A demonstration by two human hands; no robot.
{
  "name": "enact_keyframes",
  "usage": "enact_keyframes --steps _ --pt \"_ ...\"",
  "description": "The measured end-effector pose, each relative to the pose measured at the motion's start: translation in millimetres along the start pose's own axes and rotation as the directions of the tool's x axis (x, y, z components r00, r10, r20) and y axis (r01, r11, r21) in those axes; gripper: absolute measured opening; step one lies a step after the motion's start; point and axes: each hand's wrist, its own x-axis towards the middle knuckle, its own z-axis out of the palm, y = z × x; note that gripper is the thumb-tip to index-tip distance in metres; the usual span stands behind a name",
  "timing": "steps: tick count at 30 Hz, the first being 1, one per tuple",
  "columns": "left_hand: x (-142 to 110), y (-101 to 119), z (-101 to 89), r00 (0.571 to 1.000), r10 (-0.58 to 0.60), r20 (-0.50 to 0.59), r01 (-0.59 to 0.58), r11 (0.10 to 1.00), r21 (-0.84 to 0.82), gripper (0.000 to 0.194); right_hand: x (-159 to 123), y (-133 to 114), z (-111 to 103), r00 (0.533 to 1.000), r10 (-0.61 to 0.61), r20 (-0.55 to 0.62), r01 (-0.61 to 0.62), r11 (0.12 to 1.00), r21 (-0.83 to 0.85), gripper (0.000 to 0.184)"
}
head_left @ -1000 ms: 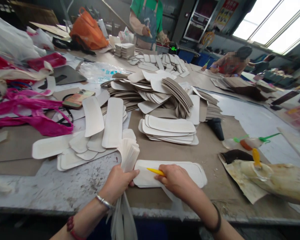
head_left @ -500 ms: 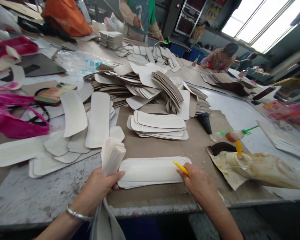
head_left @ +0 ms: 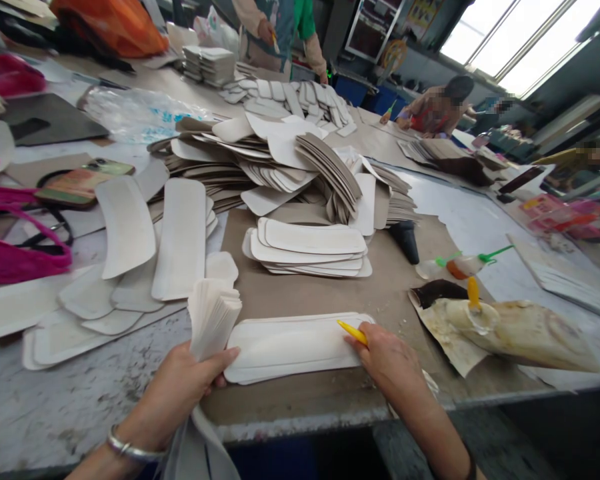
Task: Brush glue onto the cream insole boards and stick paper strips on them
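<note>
My left hand (head_left: 183,380) is closed around a fanned bundle of thin white strips (head_left: 212,319), whose long ends hang down past the table edge. Its thumb rests on the left end of a short stack of long white panels with rounded corners (head_left: 290,347). At the stack's right end, my right hand (head_left: 393,360) grips a slim yellow pointed tool (head_left: 351,331); its exact kind is unclear. The tool's tip lies over the top panel, and the fingers touch the stack's right end. Just behind sits another stack of similar white panels (head_left: 313,241).
Large piles of grey-backed panels (head_left: 220,167) rise further back. Loose white panels (head_left: 180,240) lie at left, near a phone (head_left: 85,181) and a pink bag (head_left: 25,247). At right are a black cone (head_left: 405,241), small bottles (head_left: 463,267) and a glue-stained container (head_left: 525,333). Co-workers stand beyond.
The view has shifted slightly, so most things appear a little further left. Both hands keep their grips, and the panels between them look much the same.
</note>
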Motion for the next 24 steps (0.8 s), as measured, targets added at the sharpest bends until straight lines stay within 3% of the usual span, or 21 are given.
enact_keyframes --steps 6,10,14,18,24 --pt "-1 2 0.0 1.000 -0.007 0.029 0.006 1.000 0.008 0.041 3 1 5 1.000 -0.005 -0.011 0.005 1.000 -0.013 0.022" --pt "-4 4 -0.9 0.999 -0.013 0.038 0.014 0.999 -0.036 0.039 -1 10 12 0.989 0.039 -0.143 -0.040 0.999 0.000 0.021" --pt "-14 9 -4.2 1.000 -0.004 0.029 0.009 0.988 -0.153 0.039 -9 24 19 0.962 0.087 -0.258 -0.048 0.987 0.154 0.020" --pt "-20 9 -9.0 0.999 -0.008 0.033 0.016 0.971 -0.239 0.037 -16 28 21 0.966 0.073 -0.246 0.007 0.950 0.311 0.026" --pt "-13 -4 -15.0 0.997 -0.004 0.075 0.026 0.954 -0.298 0.040 -19 23 18 0.976 0.135 -0.173 -0.027 0.857 0.515 0.034"
